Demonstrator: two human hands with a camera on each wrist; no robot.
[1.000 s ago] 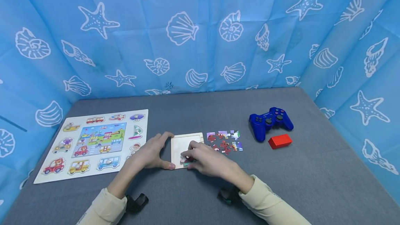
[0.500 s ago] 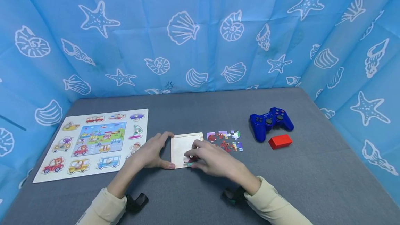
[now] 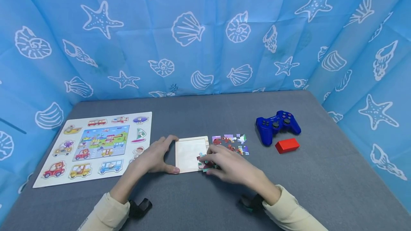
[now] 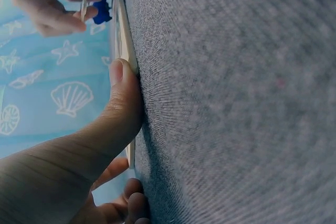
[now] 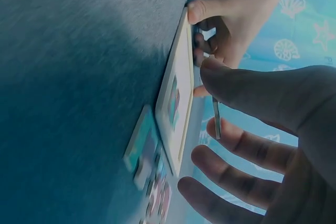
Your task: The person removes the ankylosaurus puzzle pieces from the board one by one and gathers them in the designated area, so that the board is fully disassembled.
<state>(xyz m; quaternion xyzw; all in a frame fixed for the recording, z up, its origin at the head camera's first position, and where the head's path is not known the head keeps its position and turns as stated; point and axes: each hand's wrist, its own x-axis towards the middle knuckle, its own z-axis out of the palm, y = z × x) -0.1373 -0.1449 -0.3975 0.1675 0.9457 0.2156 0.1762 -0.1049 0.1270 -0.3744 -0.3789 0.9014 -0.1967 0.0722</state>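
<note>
A small square wooden puzzle tray lies on the cloth-covered table. My left hand grips its left side, thumb at the near corner and a finger at the far corner. My right hand is over the tray's near right corner. Between thumb and index finger it pinches a thin jigsaw piece, seen edge-on and raised off the tray in the right wrist view. Another jigsaw piece lies inside the tray. Several loose jigsaw pieces lie just right of the tray, some hidden behind my right hand.
A large vehicle peg puzzle board lies at the left. To the right are a blue game controller and a red block. A blue seashell-print curtain stands behind the table.
My right hand has moved right across the tray, toward its right edge, with the pinched piece. My left hand keeps its place on the tray.
</note>
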